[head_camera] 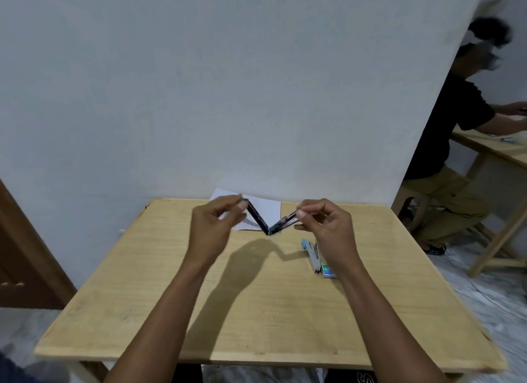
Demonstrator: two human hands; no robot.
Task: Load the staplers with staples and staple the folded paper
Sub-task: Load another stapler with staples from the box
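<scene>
Pinching the V-spread black stapler [261, 218] by its ends with left hand [212, 228] and right hand [328, 226] fingers, just before the paper [269, 207].

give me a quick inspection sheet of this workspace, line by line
surface: wooden table, pale, with shadows of the arms on it
job's things: black stapler held swung open in a V above the table; white paper at the far edge; light blue stapler lying on the right; staple box beside its near end
clutter: nothing seen
grips: left hand pinches one end of the black stapler, right hand pinches the other
cables: nothing seen
surroundings: plain wall behind; brown door at left; another person seated at a second table at right
</scene>
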